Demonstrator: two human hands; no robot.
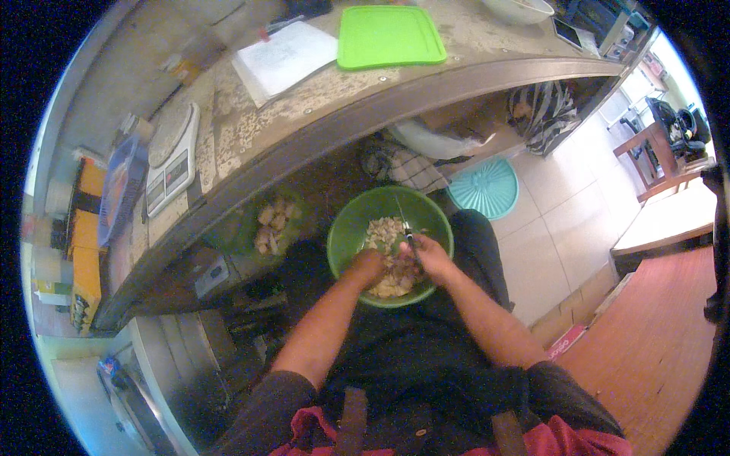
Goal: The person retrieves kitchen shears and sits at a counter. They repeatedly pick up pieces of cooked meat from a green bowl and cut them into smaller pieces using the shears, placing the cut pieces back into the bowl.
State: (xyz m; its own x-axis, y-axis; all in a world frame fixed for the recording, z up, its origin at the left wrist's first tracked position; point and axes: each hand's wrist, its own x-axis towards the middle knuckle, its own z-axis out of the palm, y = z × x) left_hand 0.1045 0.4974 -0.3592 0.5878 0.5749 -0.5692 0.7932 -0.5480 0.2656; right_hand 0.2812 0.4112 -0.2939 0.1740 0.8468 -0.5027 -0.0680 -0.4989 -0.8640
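A round green bowl (340,228) rests on my lap, between my knees. Small pale chopped pieces (386,230) cover much of its inside, with larger yellowish chunks (391,287) toward the near side. My right hand (432,258) is closed around the dark handle of a knife (409,229), whose thin blade slants up toward the bowl's far wall. Inside the left part of the bowl, my left hand (369,267) is curled low among the pieces. Its fingertips are hidden, and whatever it grips cannot be made out.
Left of the bowl, a second green container (293,209) holds pale chunks. A turquoise ribbed lid (484,188) lies on the tiled floor. On the counter ahead sit a bright green lid (390,36), white paper (287,61) and a white scale (171,178). A wooden surface (646,342) stands right.
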